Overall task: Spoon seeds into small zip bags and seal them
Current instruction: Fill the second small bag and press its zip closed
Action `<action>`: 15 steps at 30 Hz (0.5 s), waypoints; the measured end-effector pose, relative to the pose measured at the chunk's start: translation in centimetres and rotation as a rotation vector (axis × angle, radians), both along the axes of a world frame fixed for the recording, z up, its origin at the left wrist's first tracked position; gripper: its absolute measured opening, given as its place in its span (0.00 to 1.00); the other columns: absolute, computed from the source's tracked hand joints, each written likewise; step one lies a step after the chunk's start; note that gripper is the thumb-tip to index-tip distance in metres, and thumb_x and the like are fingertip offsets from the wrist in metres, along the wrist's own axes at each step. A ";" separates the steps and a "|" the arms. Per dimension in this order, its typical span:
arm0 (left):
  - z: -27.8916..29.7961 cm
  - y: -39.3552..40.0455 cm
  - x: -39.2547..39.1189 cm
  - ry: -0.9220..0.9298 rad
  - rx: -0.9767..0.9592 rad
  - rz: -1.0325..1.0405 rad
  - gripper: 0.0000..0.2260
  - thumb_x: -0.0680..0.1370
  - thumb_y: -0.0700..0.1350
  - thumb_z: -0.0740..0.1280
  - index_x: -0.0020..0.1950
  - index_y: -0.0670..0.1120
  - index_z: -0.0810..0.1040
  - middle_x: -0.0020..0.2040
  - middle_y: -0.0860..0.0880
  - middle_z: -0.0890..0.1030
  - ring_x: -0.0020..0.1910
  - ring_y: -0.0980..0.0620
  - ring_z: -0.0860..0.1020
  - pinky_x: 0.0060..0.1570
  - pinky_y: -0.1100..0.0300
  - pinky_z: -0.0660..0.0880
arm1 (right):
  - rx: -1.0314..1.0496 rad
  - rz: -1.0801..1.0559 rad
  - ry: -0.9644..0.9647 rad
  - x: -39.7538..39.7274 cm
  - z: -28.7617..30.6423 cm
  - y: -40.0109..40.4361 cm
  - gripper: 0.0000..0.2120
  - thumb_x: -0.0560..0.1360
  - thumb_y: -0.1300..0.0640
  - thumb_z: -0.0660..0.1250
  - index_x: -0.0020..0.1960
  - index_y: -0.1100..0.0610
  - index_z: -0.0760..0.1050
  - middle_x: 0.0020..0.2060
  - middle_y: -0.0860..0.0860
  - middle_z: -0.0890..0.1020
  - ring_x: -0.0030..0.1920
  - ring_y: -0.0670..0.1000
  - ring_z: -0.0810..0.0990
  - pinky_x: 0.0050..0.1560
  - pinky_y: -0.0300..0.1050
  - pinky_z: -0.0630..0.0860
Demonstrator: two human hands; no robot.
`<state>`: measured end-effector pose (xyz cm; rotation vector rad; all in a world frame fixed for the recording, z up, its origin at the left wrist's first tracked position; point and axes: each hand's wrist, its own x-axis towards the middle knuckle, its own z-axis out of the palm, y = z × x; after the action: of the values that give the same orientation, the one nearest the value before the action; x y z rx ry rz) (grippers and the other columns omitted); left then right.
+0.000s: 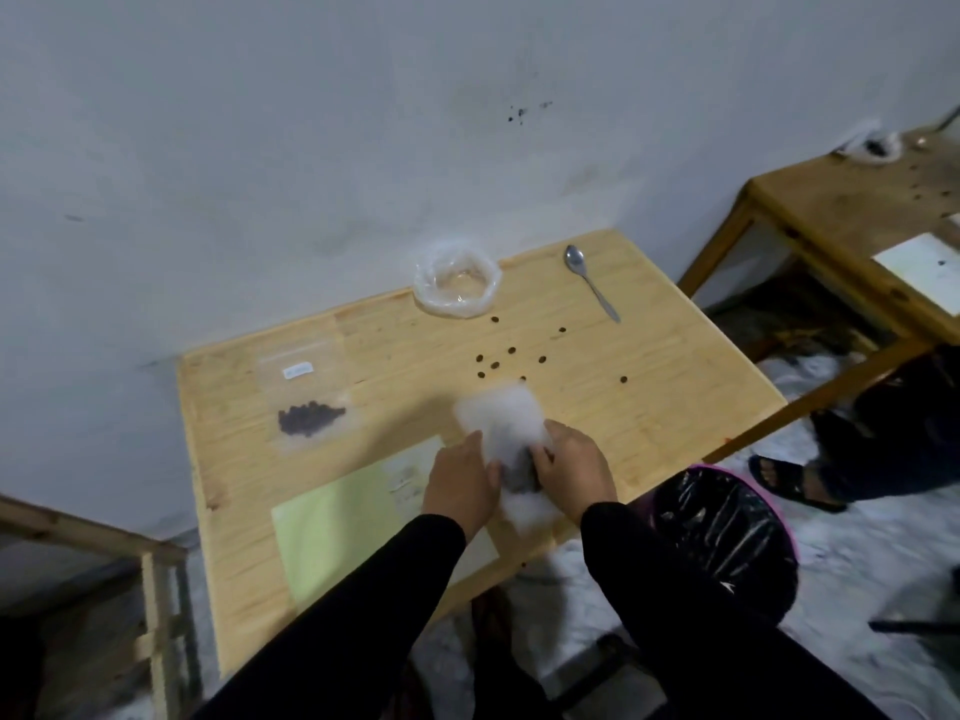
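Two hands, left (460, 480) and right (574, 472), each grip pinching one blurred zip bag (506, 426); one spoon (589, 280).

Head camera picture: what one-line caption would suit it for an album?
Both hands, left hand and right hand, hold a small clear zip bag above a light wooden table.

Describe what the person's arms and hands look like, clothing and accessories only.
Both arms wear long, plain black sleeves ending at the wrists. The left hand and right hand are bare: no gloves, and no rings, watch or bracelets show. No markings show on the fabric.
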<state>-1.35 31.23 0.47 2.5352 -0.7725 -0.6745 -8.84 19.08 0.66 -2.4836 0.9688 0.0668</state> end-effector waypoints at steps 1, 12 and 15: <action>0.1 -0.1 -0.1 -0.002 0.006 0.005 0.20 0.81 0.48 0.57 0.71 0.42 0.63 0.64 0.40 0.75 0.62 0.42 0.71 0.60 0.54 0.67 | -0.004 -0.009 -0.020 -0.1 0.0 0.0 0.12 0.78 0.55 0.59 0.57 0.60 0.73 0.51 0.58 0.80 0.51 0.57 0.77 0.48 0.46 0.72; 0.9 0.0 -0.1 0.086 -0.175 0.129 0.23 0.80 0.44 0.60 0.75 0.43 0.61 0.68 0.41 0.72 0.66 0.43 0.69 0.67 0.54 0.65 | 0.051 -0.083 -0.136 0.0 0.7 0.5 0.19 0.77 0.58 0.65 0.66 0.60 0.71 0.65 0.56 0.73 0.64 0.53 0.72 0.65 0.41 0.66; 1.1 0.4 0.5 0.111 -0.337 0.211 0.20 0.78 0.42 0.63 0.70 0.45 0.69 0.62 0.43 0.77 0.57 0.48 0.75 0.63 0.53 0.71 | 0.127 -0.161 -0.270 0.2 1.3 0.6 0.15 0.75 0.61 0.68 0.62 0.58 0.76 0.61 0.54 0.76 0.57 0.52 0.75 0.63 0.41 0.70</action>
<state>-0.88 31.67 1.61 2.2125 -0.5209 -0.5570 -8.68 19.64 1.99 -2.2204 1.0092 -0.2457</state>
